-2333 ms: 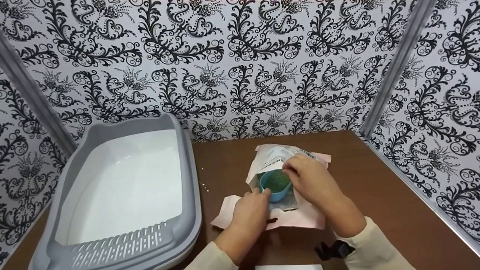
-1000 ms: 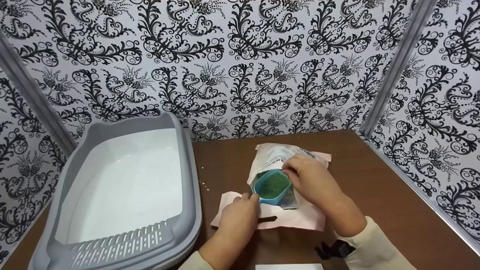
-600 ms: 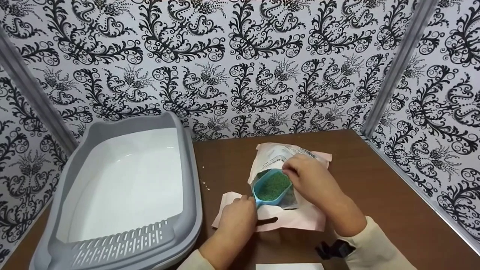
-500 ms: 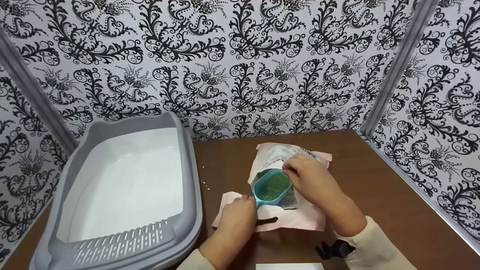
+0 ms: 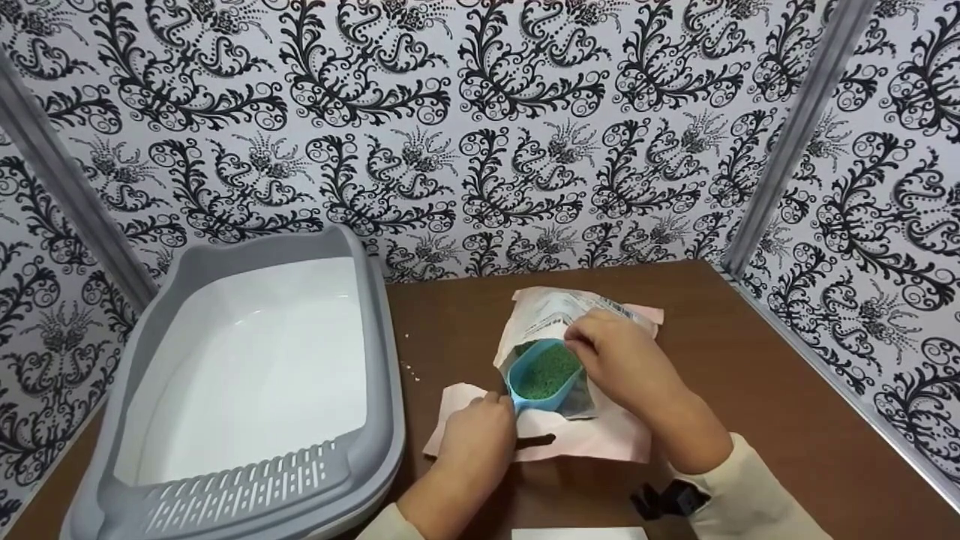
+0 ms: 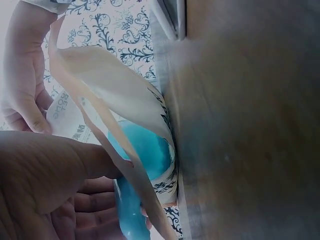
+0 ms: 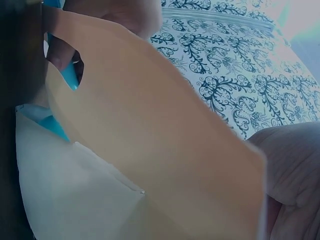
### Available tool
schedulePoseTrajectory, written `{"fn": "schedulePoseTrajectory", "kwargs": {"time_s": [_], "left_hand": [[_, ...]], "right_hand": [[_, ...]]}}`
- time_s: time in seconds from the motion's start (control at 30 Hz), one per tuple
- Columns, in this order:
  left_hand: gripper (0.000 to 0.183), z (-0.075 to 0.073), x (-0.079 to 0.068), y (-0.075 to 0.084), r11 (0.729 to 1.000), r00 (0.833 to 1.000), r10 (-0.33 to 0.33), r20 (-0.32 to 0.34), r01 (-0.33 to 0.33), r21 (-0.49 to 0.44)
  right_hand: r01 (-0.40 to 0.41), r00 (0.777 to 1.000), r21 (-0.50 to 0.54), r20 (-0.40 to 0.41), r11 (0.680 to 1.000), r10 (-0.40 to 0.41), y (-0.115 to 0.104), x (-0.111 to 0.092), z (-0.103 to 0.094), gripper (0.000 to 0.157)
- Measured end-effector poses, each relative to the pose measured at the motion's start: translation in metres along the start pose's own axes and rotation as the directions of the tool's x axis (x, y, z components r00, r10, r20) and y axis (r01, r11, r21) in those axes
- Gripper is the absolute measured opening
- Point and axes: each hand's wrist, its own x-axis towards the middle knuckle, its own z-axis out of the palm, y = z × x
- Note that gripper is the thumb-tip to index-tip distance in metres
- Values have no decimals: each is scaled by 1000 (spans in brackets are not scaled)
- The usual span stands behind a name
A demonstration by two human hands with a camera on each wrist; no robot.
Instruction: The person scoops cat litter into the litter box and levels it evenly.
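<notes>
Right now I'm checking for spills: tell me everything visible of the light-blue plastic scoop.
The light-blue, plastic-looking scoop has a rounded bowl and a stout handle. Its bowl faces upward, holding green granules, and sits in the mouth of the pink-and-white printed bag. The left hand's grip is round the handle, hiding much of it.

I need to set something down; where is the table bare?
The table's widest bare patch lies between the right arm and right wall. A smaller one, sprinkled with white bits, separates tray and bag. Crowded: the bag's mouth, with scoop, left hand and right hand.
</notes>
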Motion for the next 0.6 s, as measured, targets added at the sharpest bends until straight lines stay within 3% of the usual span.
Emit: {"fn": "schedulePoseTrajectory", "kwargs": {"time_s": [0.3,0.6], "left_hand": [[25,-6,-9,-5,1000,999,18,-29,-18,10],[22,-18,-20,-10,999,1000,-18,-12,17,-32]], "right_hand": [[-16,1000,2,14,1000,16,1,0,0,5],[-27,1000,-5,14,1000,27,0,1,0,6]]}}
